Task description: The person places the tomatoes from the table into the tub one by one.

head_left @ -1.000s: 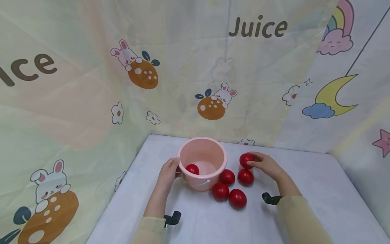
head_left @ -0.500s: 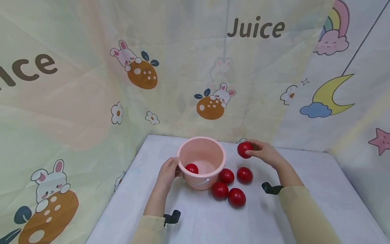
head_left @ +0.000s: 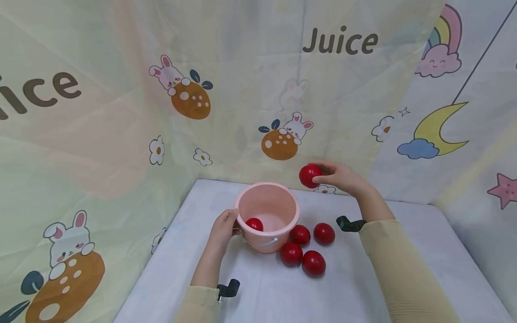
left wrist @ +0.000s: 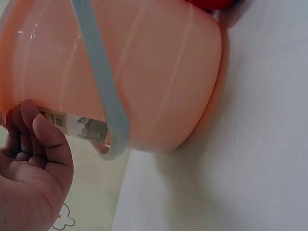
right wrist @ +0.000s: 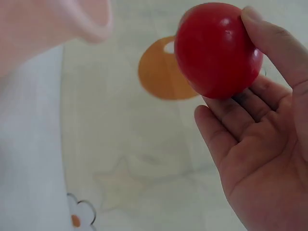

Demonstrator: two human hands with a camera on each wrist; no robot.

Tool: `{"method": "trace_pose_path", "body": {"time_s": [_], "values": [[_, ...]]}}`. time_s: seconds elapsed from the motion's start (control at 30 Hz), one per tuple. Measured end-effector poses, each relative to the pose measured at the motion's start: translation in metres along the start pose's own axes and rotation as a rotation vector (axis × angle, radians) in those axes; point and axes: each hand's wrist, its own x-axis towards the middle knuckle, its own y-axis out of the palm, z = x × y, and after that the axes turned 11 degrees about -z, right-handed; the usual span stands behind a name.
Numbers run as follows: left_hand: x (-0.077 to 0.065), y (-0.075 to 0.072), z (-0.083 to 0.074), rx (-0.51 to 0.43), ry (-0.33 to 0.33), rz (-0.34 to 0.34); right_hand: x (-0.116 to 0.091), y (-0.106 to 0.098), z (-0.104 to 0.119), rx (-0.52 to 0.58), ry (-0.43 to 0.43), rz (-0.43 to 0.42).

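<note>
A pink bucket (head_left: 268, 186) with a pale handle (left wrist: 103, 72) stands on the white table. My left hand (head_left: 223, 228) holds it at the left side of its rim; in the left wrist view the fingers curl against the bucket's wall. One glossy red ball (head_left: 255, 224) lies inside the bucket. My right hand (head_left: 340, 176) pinches another red ball (head_left: 310, 176) between thumb and fingers, raised above the table, right of the bucket and higher than its rim. In the right wrist view this ball (right wrist: 219, 50) is smooth and slightly uneven in shape.
Several more red balls (head_left: 313, 263) lie on the white table (head_left: 258, 296), just right of the bucket, some close against it. A printed curtain (head_left: 242, 89) with rabbits and lettering hangs behind the table and along both sides.
My right hand has lifted the red ball off the table, then moved it up and left toward the bucket. My left hand and the bucket stay in place.
</note>
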Motion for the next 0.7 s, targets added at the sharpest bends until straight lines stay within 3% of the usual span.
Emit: {"method": "trace_pose_path", "body": {"time_s": [0.33,0.7], "values": [[0.002,0.002,0.001,0.000,-0.036,-0.007,0.038,0.022,0.042,-0.023,-0.088,0.275],[0.000,0.002,0.001,-0.003,-0.039,-0.011,0.061,0.083,0.056,-0.110,-0.021,0.504]]}}
